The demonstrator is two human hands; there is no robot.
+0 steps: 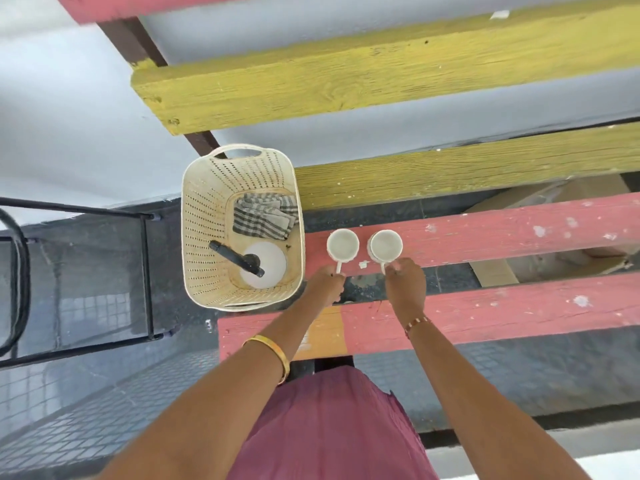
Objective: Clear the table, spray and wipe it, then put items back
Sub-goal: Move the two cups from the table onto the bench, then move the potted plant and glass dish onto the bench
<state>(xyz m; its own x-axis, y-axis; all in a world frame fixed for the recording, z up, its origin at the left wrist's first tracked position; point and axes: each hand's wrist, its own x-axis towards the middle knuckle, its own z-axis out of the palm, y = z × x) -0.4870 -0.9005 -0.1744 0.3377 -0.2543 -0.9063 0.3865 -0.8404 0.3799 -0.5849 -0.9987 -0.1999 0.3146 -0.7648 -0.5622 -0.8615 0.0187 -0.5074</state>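
Hands point(325, 280) point(405, 284) pinch round white cups point(343, 244) point(385, 246) (glossy) on weathered plank point(485, 233).

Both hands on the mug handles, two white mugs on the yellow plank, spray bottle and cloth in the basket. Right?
Not quite. In the head view the two white ceramic mugs stand on the pink-red painted wooden plank, not a yellow one. The rest holds: left hand, right hand.

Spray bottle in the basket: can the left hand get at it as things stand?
Probably not right away. The left hand grips the left cup by its handle. The spray bottle stands uncovered in the open-topped basket just beside that hand, so the way looks free once the cup is released.
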